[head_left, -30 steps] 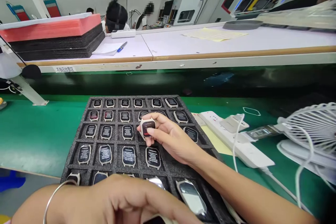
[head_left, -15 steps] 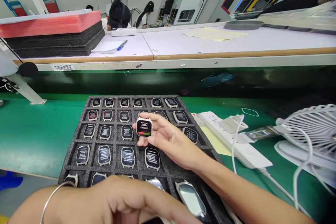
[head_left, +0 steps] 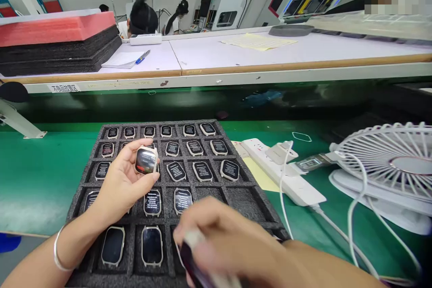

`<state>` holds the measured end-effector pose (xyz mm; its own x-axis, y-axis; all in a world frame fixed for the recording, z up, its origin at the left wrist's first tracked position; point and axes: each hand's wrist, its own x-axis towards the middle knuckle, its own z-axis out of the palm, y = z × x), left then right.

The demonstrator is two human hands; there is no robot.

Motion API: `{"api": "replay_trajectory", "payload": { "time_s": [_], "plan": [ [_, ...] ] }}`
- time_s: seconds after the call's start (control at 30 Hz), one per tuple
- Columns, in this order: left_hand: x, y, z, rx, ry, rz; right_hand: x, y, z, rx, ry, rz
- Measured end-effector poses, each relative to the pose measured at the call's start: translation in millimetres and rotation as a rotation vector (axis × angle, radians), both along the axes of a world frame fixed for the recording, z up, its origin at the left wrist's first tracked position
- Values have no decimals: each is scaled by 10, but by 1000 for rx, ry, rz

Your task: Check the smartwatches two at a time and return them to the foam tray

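One smartwatch (head_left: 146, 160) clamped in left hand (head_left: 119, 180) over foam tray (head_left: 243, 202); right hand (head_left: 222, 245) at edge, fingers (head_left: 199, 220) unclear.

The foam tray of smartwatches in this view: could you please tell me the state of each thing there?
left hand: holding a smartwatch, screen up
right hand: blurred, holding another watch
foam tray: some compartments vacant
upper tray watches: screens lit
bottom-row watches: screens dark

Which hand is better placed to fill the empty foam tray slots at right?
Probably the right hand: though blurred, it sits just below those empty slots, holding a dark-faced watch. The left hand is farther away, cradling another watch.
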<state>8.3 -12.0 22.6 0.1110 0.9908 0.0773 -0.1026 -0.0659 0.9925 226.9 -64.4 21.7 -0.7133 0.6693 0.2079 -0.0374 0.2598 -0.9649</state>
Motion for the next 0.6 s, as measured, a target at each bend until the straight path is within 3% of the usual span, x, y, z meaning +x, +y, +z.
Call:
{"api": "replay_trajectory", "payload": {
  "time_s": [0.13, 0.27, 0.4, 0.6],
  "plan": [
    [-5, 60, -103, -43, 27, 7, -147, 373, -100, -402, 315, -166],
    [-24, 129, -203, -50, 43, 11, -228, 678, -178, -686, 448, -269],
    [-31, 126, -218, -81, 25, -13, -236, 766, -252, -772, 475, -300],
    [-46, 87, -191, -121, 4, -40, -253, 811, -307, -755, 485, -309]
  ]
}}
